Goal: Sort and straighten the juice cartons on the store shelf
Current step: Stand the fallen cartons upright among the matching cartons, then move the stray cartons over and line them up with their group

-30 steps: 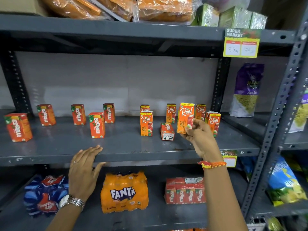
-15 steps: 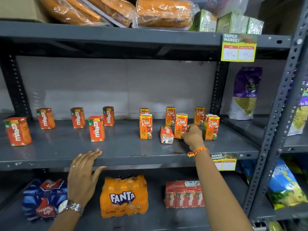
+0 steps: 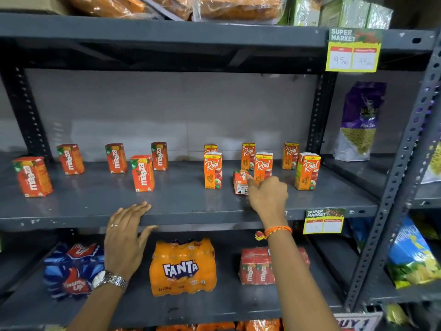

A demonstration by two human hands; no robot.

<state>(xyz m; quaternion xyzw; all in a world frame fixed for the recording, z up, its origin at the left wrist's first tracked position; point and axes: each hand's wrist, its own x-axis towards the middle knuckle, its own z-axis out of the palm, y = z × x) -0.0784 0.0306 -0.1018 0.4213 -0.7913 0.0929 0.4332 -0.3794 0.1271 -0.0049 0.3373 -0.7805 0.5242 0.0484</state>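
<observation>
Several red Maaza cartons (image 3: 142, 173) stand scattered on the left half of the grey middle shelf (image 3: 181, 201). Several orange Real cartons (image 3: 213, 170) stand on the right half. One small Maaza carton (image 3: 239, 181) lies tipped over among the Real cartons. My right hand (image 3: 268, 194) is just in front of a Real carton (image 3: 263, 166). Its forefinger stretches out and touches the tipped carton, and it holds nothing. My left hand (image 3: 126, 235) rests flat on the shelf's front edge with the fingers spread.
A Fanta pack (image 3: 182, 266), a Thums Up pack (image 3: 74, 268) and a Maaza multipack (image 3: 256, 266) sit on the lower shelf. Wrapped goods fill the top shelf. A purple snack bag (image 3: 361, 120) stands in the right bay. Price tags (image 3: 353, 51) hang from the shelf edges.
My right hand set the Real carton it held down upright in the Real group, let go, and moved left to the tipped Maaza carton. My left hand stayed on the shelf edge.
</observation>
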